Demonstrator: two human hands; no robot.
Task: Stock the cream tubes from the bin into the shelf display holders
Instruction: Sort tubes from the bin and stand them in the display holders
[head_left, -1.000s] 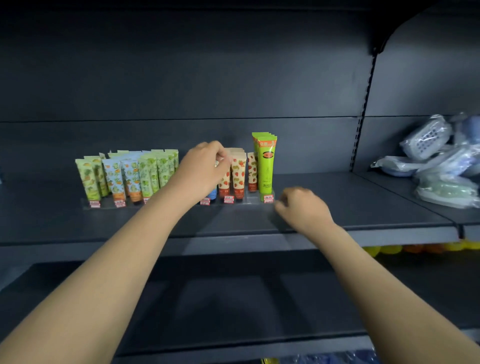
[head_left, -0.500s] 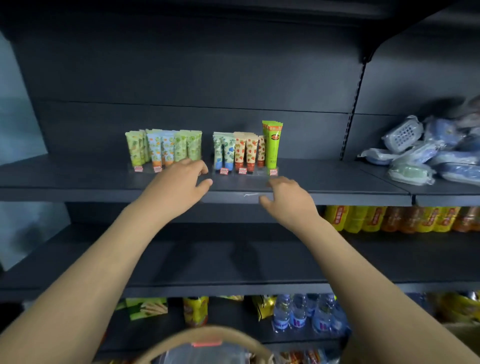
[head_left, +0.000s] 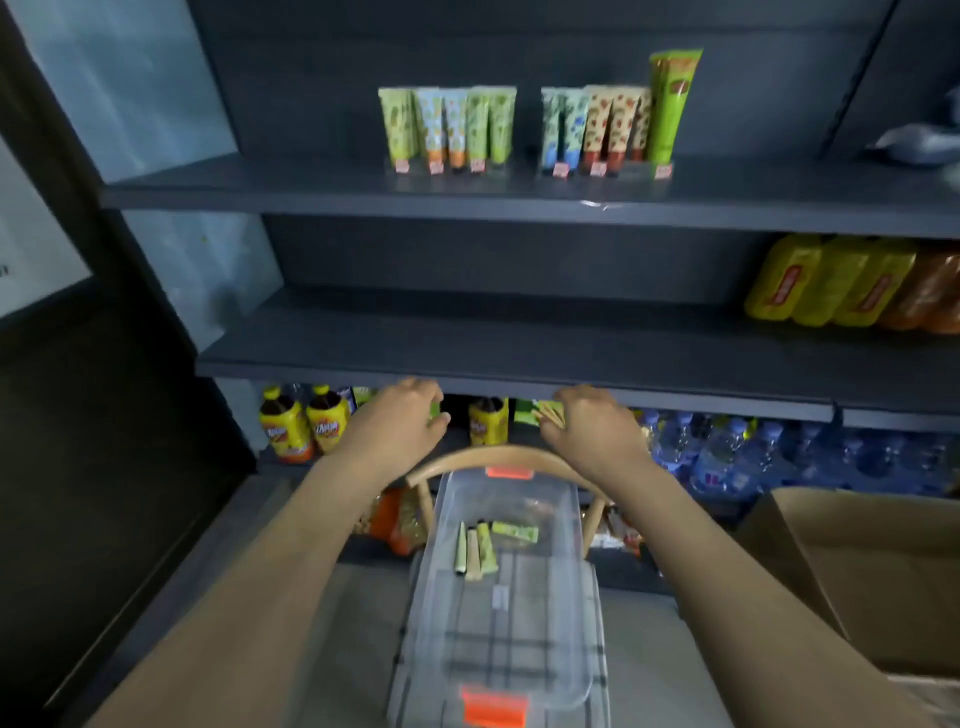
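Hovering just above the clear bin (head_left: 577, 512), my left hand (head_left: 400, 423) and right hand (head_left: 592, 428) hang loosely curled, holding nothing; four cream tubes (head_left: 475, 551) lie inside it. A pick is starting, I judge: next, reach down, grip one.

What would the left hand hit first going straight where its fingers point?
The left hand points right: the yellow-labelled bottle comes first in that line, then the right hand. Depth is unclear; the bottle may stand farther back, under the shelf.
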